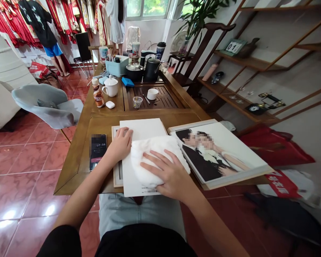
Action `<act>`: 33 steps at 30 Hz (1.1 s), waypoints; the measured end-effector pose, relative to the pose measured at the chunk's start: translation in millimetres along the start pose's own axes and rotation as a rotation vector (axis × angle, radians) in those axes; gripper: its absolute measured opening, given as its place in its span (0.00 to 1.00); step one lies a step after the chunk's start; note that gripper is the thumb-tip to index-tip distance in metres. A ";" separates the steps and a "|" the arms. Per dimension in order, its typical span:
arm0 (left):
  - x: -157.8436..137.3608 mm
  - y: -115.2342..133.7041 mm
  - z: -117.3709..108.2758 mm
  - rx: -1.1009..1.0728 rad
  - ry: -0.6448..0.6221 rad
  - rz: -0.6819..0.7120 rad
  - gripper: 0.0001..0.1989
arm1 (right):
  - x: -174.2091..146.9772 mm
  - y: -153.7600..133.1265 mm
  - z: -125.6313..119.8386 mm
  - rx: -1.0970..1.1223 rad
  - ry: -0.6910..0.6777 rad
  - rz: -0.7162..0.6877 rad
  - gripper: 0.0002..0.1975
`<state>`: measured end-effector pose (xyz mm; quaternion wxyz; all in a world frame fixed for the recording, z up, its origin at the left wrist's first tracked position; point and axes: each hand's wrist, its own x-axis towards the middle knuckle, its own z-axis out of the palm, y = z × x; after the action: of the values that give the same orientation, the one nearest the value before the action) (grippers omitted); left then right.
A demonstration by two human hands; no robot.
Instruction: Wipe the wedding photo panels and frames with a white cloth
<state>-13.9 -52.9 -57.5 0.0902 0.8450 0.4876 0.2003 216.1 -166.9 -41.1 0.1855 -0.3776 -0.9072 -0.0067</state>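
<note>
Both hands lie spread flat: left hand [121, 142] on white board [144, 129], right hand [169, 174] on cloth [152, 148], framed portrait [219, 153] alongside.

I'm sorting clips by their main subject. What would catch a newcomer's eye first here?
Two bare hands at the near edge of the wooden table: the right hand presses a white cloth onto a white board, which the left hand steadies. Right of them lies a large framed photo.

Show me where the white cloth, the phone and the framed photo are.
white cloth [149, 157], head view, on its bare middle.
phone [97, 150], head view, middle of its screen.
framed photo [230, 150], head view, on the white area of the print.
</note>
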 end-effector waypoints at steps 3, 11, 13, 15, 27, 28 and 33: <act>0.4 2.6 -0.6 0.007 0.012 -0.010 0.18 | -15.4 10.6 -4.8 -0.016 0.033 0.056 0.28; 0.0 1.6 0.3 0.002 0.021 0.002 0.18 | -15.7 1.9 -5.8 -0.044 0.036 0.070 0.31; 0.0 -0.1 1.4 -0.004 0.025 0.013 0.18 | -5.6 -9.3 -1.3 -0.023 0.014 0.030 0.33; 0.1 -2.2 3.3 -0.010 0.031 0.020 0.17 | 4.2 -19.5 3.4 0.004 -0.003 0.003 0.34; 0.9 3.3 -1.2 -0.010 0.002 -0.018 0.18 | -18.8 6.1 -5.3 -0.018 0.068 0.126 0.30; 0.9 3.7 -1.5 -0.013 0.001 -0.020 0.18 | -21.3 8.1 -6.6 -0.025 0.078 0.139 0.29; 0.0 1.4 0.0 -0.005 0.012 -0.004 0.18 | -13.9 -2.3 -5.7 -0.018 0.056 0.101 0.30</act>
<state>-12.8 -53.6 -57.1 0.0899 0.8425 0.4894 0.2066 225.5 -178.9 -40.2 0.2077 -0.4243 -0.8812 -0.0159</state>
